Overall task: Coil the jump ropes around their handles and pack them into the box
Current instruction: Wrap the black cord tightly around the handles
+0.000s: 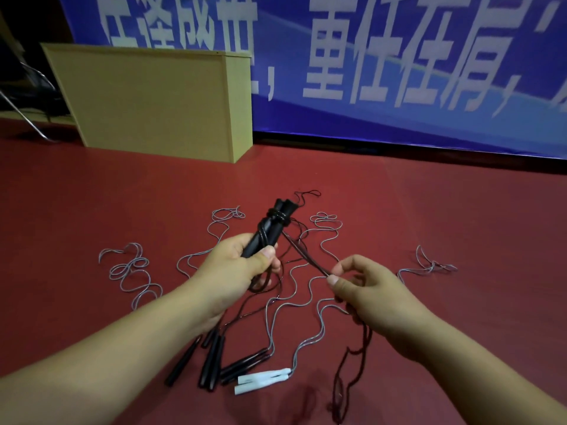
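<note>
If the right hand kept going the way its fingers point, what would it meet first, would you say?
Probably the left hand gripping the black handles: the right hand points left along the taut rope. Depth is unclear.

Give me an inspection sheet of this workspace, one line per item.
Surface: red floor.
Job's things: paired black handles partly wound with dark rope; more black handles and white handles lie on the floor with loose grey ropes; beige box stands behind.
Clutter: nothing seen.
Hands: left hand grips the paired black handles; right hand pinches the dark rope.
Cables: nothing seen.
Surroundings: blue banner with white characters.
</note>
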`<state>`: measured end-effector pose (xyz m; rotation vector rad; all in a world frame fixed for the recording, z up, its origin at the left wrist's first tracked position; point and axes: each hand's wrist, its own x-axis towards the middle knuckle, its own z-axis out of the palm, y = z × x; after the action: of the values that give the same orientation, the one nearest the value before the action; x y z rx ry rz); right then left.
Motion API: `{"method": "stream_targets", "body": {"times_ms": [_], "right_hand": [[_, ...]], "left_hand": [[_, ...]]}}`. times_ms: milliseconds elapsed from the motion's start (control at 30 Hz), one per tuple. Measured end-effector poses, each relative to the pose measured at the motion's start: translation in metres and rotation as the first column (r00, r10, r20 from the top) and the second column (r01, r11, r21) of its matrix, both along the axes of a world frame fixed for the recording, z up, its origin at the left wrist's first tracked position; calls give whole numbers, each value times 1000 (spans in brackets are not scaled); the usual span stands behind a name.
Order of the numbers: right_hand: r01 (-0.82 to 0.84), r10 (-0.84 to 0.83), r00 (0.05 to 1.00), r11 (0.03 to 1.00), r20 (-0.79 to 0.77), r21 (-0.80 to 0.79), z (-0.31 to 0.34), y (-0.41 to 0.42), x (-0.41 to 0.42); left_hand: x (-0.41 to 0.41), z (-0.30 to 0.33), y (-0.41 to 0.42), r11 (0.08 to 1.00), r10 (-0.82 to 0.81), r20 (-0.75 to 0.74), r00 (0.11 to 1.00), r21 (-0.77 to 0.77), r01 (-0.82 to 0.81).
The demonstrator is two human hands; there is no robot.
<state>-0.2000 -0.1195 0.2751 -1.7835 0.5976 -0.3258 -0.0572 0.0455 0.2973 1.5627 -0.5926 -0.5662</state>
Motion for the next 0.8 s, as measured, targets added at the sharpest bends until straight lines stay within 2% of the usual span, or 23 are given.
{"method": "stream_targets", "body": {"times_ms": [100,233,333,400,567,800], "right_hand": [[-71,69,997,994,-25,-89,3,3,-1],[-175,170,982,983,-78,-60,9,11,-2],[-278,281,959,959,-44,63,14,16,-3],[-305,308,951,949,-24,87,18,17,-4],[-290,288,956,957,-56,-25,24,18,-7],[-174,144,979,961,-147,-214,24,17,-10]], "left_hand": [[0,-1,0,1000,31,-1,1000,5,-31],[-1,-3,0,998,57,1,998,37,-57],[1,-7,1,987,75,115,990,134,-91],[5,-10,3,971,58,216,975,215,-106],[12,-15,6,921,-49,405,913,373,-116],[15,-20,1,907,-66,427,902,402,-123]]}}
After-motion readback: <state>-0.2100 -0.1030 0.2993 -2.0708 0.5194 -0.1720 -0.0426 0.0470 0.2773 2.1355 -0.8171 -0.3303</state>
